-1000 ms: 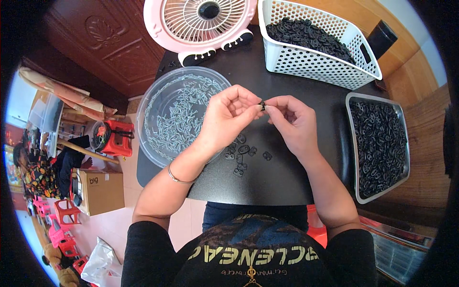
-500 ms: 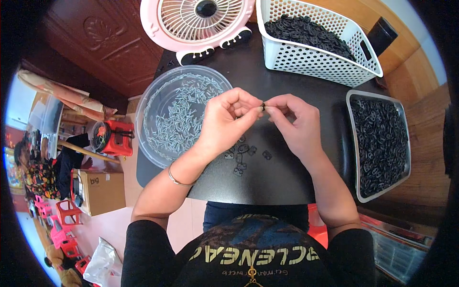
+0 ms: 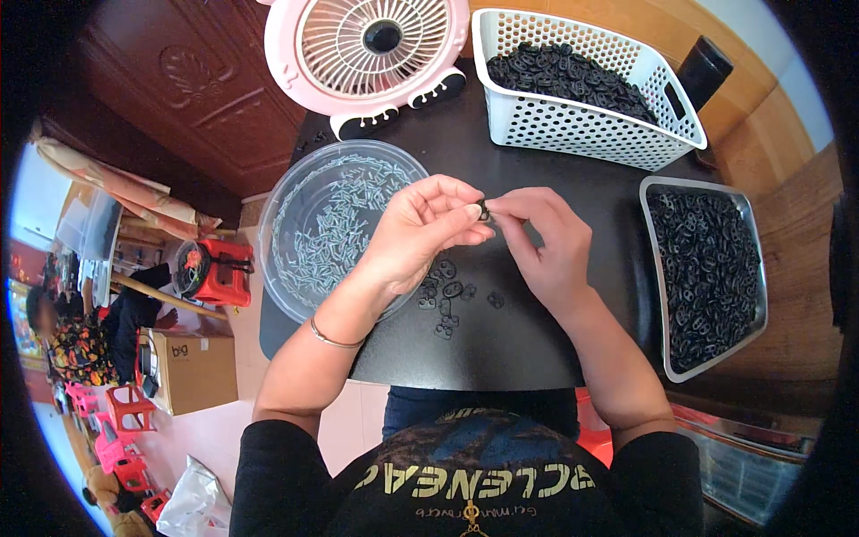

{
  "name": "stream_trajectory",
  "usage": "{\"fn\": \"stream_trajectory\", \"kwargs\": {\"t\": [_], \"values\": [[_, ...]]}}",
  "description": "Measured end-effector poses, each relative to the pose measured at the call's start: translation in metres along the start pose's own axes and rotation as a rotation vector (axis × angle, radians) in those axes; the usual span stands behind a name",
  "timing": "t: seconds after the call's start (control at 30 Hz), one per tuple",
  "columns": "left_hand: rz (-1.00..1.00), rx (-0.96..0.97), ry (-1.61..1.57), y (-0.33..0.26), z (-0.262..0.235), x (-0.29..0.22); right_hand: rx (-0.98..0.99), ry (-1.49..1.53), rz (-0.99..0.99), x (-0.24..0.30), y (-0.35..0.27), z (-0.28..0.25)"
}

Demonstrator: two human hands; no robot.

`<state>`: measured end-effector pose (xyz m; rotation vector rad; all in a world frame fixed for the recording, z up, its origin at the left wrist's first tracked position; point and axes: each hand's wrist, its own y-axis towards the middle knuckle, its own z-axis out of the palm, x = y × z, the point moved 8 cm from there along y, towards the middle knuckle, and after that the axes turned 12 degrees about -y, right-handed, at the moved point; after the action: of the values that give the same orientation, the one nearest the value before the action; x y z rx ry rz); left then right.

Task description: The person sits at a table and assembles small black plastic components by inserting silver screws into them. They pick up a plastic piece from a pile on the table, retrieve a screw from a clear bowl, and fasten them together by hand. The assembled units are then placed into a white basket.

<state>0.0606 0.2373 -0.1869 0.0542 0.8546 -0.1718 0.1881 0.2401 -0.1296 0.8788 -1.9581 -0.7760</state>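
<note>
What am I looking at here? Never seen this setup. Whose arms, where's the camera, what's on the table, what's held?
No machine: just a person's bare left hand and right hand. The view is from a head-worn fisheye camera looking down, so straight edges bend. On the dark table are a clear round tub of short pale rods, a pink fan, a white basket and a metal-rimmed tray, both holding black pieces, plus a few loose pieces. Both hands pinch one small dark piece.

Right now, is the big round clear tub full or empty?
Neither: the tub is partly filled. Many small grey rods lie inside, but bare bottom shows.
</note>
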Motion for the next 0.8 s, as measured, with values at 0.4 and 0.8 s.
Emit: {"fn": "stream_trajectory", "kwargs": {"t": [0.4,0.8], "values": [[0.106,-0.047,0.111,0.001,-0.003,-0.003,0.062,0.086,0.181,-0.014,-0.003,0.005],[0.101,-0.043,0.169,-0.001,0.000,-0.007,0.075,0.089,0.191,-0.013,-0.004,0.006]]}}
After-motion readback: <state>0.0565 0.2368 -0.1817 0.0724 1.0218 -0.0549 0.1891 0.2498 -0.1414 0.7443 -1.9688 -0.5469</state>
